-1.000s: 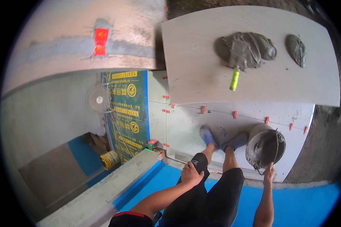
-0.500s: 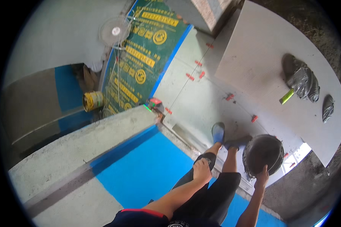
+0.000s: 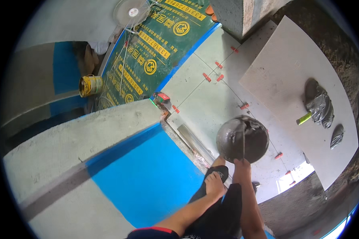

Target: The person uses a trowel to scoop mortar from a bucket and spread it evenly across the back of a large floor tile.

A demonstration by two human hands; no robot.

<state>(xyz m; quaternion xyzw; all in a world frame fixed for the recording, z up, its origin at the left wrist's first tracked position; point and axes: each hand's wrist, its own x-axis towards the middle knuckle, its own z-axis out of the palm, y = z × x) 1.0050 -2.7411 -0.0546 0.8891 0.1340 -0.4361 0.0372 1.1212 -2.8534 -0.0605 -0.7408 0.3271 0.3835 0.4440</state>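
My right hand grips a dark round bucket at its near rim, with a thin straight strip running from the fingers across the opening. Wet grey mortar clings to the bucket's inside wall. Pale floor tiles lie beneath the bucket. My left hand rests on my bent left knee, fingers laid over it and holding nothing. To the right, a large pale slab with fine ridges carries lumps of grey mortar and a tool with a lime-green handle.
Red tile clips stand along the tile joints. A red and black laser level sits by the low concrete ledge. Farther off are a green printed sheet, a yellow bucket and a square pillar. Blue coating covers the lower surface.
The bucket has moved left in my right hand, nearer my legs and in front of my feet. My left hand stays on the knee. The whole view has shifted slightly.
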